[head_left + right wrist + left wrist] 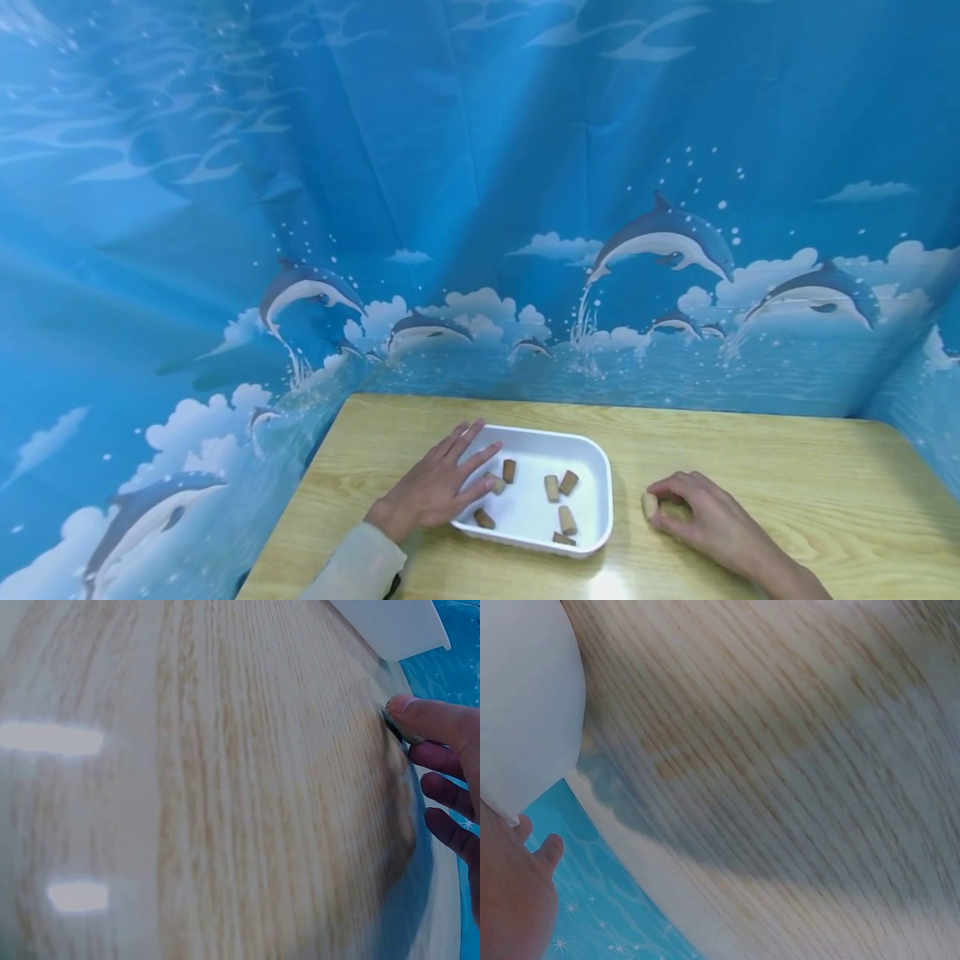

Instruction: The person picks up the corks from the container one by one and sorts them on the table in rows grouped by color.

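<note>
A white rectangular tray (525, 515) lies on the table with several corks in it, some light and some darker brown; one is the cork (567, 521) near the right wall. Over the tray's left side my left hand (435, 490) is spread with straight fingers, partly covering a light cork (496, 483). To the right of the tray, my right hand (708, 515) pinches a light cork (649, 505) between thumb and fingers, low over the table. In the right wrist view that cork (405, 729) shows at the fingertips, its far part hidden.
The wood-grain table (810, 475) extends right of the tray, with its back edge against a blue curtain (480, 208) printed with dolphins and clouds. The tray's outer wall (529, 697) fills the upper left of the left wrist view.
</note>
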### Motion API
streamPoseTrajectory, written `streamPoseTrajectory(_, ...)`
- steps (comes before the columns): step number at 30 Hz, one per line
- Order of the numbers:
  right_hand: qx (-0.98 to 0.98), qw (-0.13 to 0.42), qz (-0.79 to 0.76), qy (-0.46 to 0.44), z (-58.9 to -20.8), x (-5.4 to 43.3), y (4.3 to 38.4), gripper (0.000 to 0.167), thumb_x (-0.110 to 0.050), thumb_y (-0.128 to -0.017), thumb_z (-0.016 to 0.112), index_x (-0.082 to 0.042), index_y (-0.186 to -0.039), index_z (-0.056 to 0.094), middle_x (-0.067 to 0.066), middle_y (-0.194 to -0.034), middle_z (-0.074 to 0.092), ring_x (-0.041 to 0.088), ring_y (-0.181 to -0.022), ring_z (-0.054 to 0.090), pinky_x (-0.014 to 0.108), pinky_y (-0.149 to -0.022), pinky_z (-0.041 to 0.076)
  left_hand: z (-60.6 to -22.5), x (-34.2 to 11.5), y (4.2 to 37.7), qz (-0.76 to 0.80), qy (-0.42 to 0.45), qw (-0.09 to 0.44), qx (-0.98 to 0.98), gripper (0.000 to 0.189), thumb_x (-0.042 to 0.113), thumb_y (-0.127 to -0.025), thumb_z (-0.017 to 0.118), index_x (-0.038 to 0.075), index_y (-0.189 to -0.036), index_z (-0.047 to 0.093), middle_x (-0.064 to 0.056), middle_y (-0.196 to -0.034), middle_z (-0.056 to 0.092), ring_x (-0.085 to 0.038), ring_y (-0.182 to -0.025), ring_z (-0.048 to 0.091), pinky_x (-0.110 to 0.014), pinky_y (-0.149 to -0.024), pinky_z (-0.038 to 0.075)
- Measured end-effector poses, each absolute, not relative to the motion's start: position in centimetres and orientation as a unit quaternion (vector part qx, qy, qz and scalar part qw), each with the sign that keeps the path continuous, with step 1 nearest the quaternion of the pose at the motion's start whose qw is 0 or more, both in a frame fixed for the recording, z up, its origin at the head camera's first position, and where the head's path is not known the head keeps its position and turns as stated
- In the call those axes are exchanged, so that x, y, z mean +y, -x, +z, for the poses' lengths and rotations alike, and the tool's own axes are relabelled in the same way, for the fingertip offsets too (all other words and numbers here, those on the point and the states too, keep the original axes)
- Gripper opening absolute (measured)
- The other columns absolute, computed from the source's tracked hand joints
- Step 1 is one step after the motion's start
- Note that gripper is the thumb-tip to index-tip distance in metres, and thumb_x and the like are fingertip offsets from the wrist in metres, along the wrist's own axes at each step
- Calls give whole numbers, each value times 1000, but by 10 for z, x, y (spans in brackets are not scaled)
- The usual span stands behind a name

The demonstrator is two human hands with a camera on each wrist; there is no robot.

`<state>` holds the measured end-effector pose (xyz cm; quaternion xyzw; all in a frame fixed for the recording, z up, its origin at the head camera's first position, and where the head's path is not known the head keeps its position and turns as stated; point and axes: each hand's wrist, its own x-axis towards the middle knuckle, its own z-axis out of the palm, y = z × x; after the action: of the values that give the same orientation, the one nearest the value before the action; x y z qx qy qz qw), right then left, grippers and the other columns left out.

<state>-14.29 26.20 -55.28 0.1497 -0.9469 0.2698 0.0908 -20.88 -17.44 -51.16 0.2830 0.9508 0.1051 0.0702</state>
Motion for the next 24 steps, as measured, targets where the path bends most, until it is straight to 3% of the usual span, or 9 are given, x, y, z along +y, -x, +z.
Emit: streamPoseTrajectory(24,-940,98,277,-172,-556,263,145,42,-42,-84,95,-25,-119,80,-21,-109,72,-2,-96,63,28,-81,61,-512,-175,210,104,-288,69,950,63,63,-115,32,38,-173,32,-2,-186,10,-32,-172,10,-64,-134,26)
